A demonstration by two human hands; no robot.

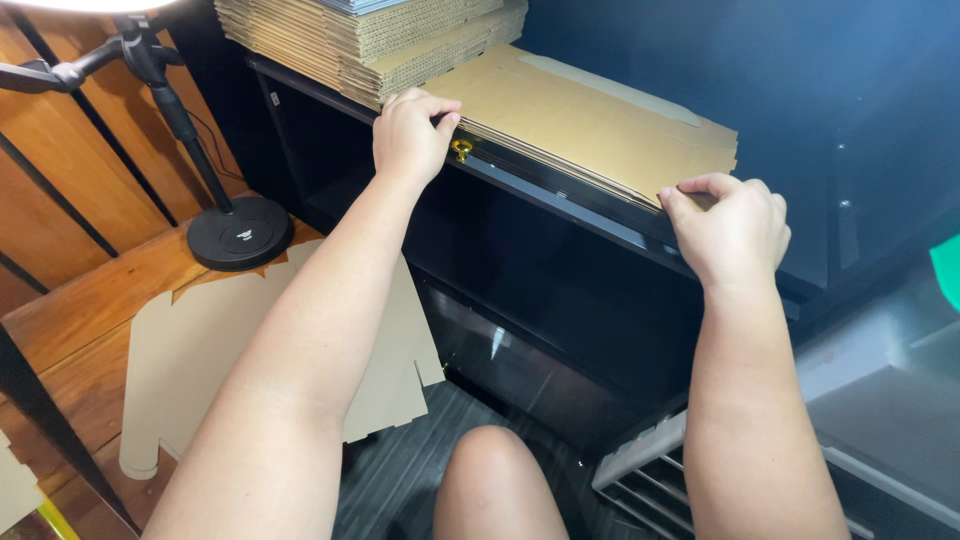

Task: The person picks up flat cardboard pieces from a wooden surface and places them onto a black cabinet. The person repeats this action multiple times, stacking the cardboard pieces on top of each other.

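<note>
Cardboard sheet [590, 125] flat on black cabinet [560, 260] — left hand [410, 135], right hand [730, 235], each grip pinching its near edge

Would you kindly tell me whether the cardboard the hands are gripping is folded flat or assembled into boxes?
Folded flat: the cardboard sheets lie in a thin layered stack on the black cabinet, left hand and right hand pinching the edge.

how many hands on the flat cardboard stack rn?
2. Left hand grips the near edge of the flat cardboard stack by the small gold knob; right hand pinches the stack's right corner. No other hands in view.
</note>
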